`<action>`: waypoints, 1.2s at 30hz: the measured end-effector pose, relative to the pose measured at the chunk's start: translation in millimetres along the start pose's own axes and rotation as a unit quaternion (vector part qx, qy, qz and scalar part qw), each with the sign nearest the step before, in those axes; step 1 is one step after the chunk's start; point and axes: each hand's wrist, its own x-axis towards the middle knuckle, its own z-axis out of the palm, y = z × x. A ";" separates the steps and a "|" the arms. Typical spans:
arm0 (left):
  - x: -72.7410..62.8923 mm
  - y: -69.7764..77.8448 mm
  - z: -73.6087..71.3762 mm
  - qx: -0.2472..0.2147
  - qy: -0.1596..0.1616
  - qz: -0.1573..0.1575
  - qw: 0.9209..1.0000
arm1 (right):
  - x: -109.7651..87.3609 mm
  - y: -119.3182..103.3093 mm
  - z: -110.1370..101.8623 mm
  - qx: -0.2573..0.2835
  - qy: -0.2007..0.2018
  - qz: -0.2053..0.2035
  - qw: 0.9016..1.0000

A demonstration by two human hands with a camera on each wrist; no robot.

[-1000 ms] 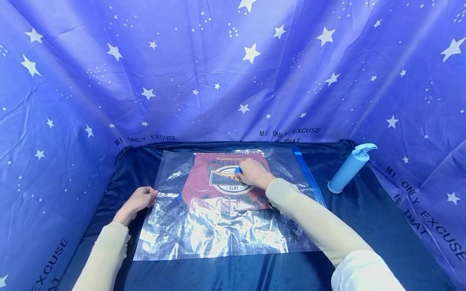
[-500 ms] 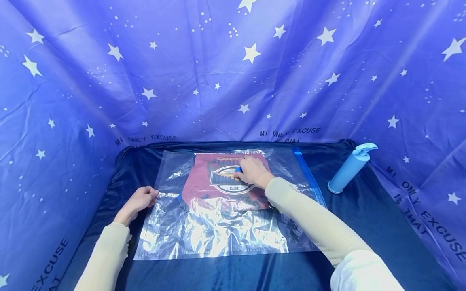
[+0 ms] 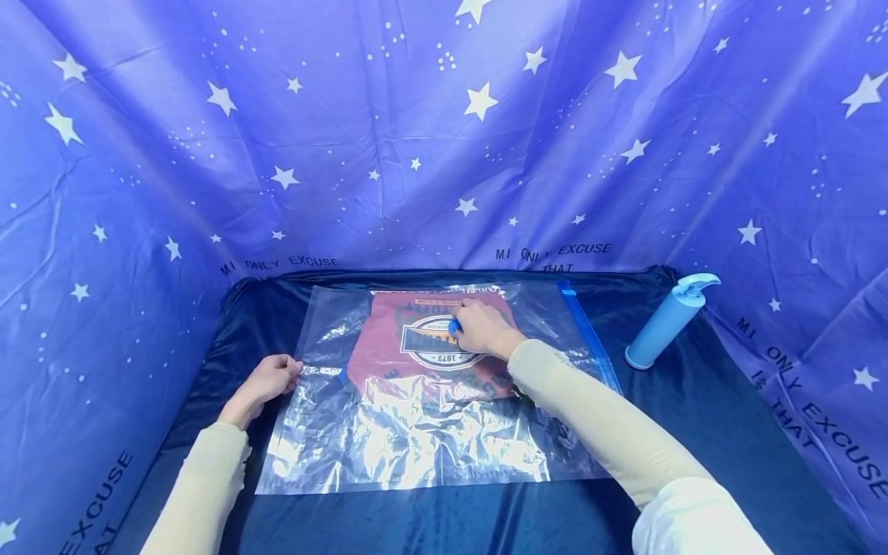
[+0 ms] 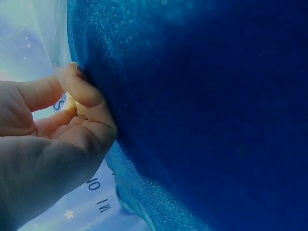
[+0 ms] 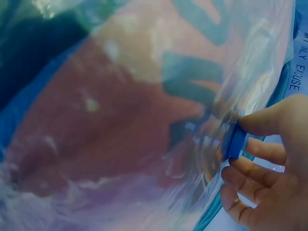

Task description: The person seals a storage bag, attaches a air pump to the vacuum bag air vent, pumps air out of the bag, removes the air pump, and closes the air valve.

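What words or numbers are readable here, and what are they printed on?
"MI ONLY EXCUSE" with "THAT" below it: printed repeatedly on the starry blue cloth, behind and at both sides.
"1973": seen upside down on the round badge of the red shirt inside the clear bag.
The other badge lettering and the strip along the shirt's far edge are too small to read.
The blue pump shows no text.

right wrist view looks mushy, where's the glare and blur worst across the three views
Head view: sharp, white glare on the clear plastic vacuum bag, edges bowed by the wide lens. Right wrist view: the red printed shirt is soft; the small blue valve cap crisper. Left wrist view: dark blue cloth mostly featureless.
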 end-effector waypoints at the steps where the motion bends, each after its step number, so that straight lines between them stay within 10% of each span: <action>1: -0.1 0.0 0.0 0.000 0.000 0.001 1.000 | 0.0 -0.4 0.0 -0.001 -0.002 0.002 1.000; 9: -1.4 1.9 0.9 -0.003 0.002 0.004 1.000 | -0.2 -1.2 1.5 -0.014 -0.015 0.052 0.998; 20: -2.2 2.0 1.0 -0.008 0.002 0.000 1.000 | 1.7 0.0 0.4 0.005 -0.007 0.006 1.000; 36: -4.1 1.7 0.1 -0.002 0.003 0.000 1.000 | -0.1 -1.0 -1.5 0.031 0.007 0.041 0.999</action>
